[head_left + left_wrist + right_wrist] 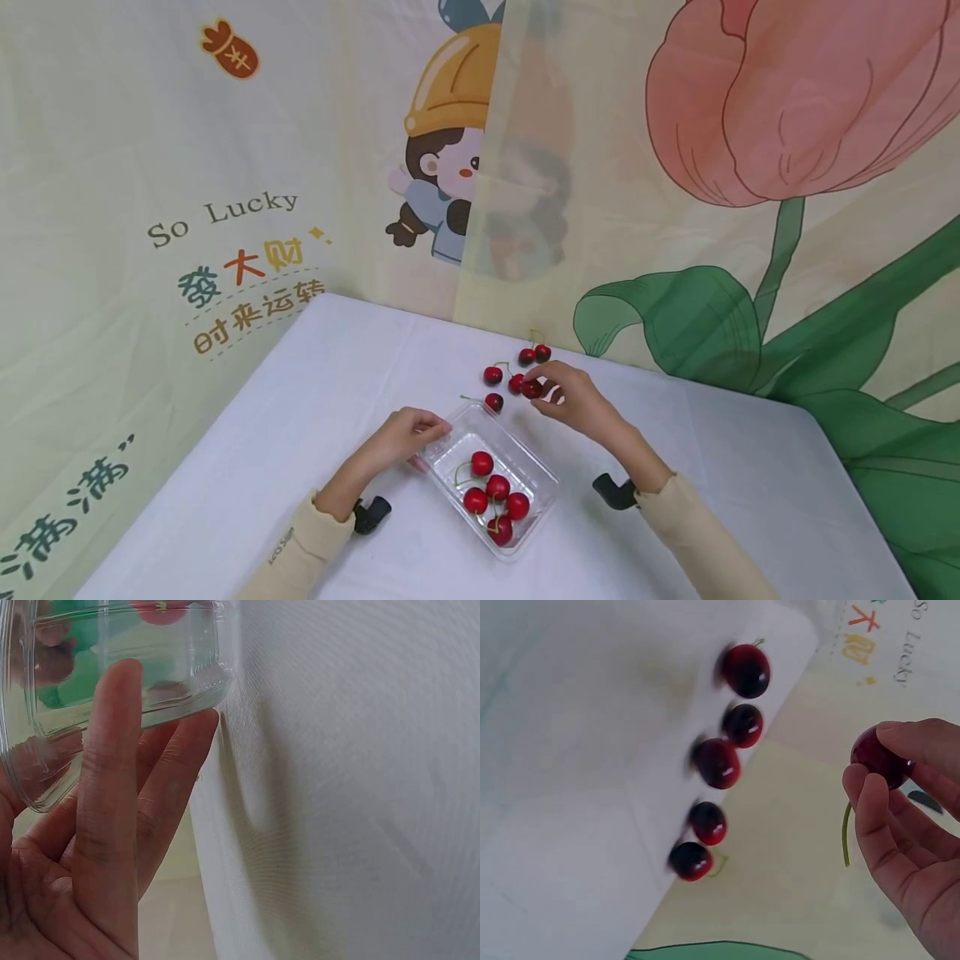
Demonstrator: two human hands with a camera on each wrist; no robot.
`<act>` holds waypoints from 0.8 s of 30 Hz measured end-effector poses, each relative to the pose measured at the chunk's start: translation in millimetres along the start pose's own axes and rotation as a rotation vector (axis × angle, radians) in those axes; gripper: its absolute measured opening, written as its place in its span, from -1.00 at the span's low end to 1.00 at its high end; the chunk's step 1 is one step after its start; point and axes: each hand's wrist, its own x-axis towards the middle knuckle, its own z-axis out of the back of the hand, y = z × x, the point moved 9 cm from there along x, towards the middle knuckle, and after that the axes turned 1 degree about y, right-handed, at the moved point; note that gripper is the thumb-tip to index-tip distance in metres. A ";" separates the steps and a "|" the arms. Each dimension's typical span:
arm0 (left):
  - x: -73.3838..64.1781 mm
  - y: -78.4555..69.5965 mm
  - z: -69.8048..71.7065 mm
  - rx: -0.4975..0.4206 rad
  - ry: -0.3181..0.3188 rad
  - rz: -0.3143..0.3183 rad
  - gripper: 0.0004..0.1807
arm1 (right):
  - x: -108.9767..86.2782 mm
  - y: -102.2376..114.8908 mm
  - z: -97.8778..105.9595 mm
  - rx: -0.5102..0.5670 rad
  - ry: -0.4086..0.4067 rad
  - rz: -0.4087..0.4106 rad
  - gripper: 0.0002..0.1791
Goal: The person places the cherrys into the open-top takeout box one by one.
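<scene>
My left hand (405, 435) grips the corner of a clear plastic container (525, 451), thumb at the rim. The left wrist view shows fingers (112, 787) against the container's transparent wall (180, 705). Several red cherries (497, 487) with green stems lie inside it. My right hand (581, 404) pinches one dark red cherry (877, 759) between thumb and fingertips; its stem (846, 836) hangs down in the right wrist view. Beyond the container, several loose cherries (492, 375) lie on the table around the right fingertips.
A white cloth covers the table (360, 350). Printed curtains (360, 167) hang along its far and left sides, with a big tulip (795, 100) at the right. A black wrist device (371, 515) sits by the left cuff, another device (615, 492) by the right.
</scene>
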 end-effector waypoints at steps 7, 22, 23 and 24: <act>0.5 2.5 0.5 0.003 0.000 -0.008 -0.69 | -2.3 31.3 -3.9 0.027 0.014 0.095 -0.57; -0.8 -1.0 -0.4 -0.010 0.035 -0.034 -0.66 | -10.0 71.7 -59.8 0.018 0.311 0.184 -0.65; -1.3 -1.6 -0.1 -0.013 0.037 -0.036 -0.66 | -10.3 73.3 -64.4 0.012 0.339 0.191 -0.65; -1.6 -1.9 0.3 -0.011 0.039 -0.036 -0.66 | -10.6 75.2 -68.4 0.006 0.361 0.204 -0.65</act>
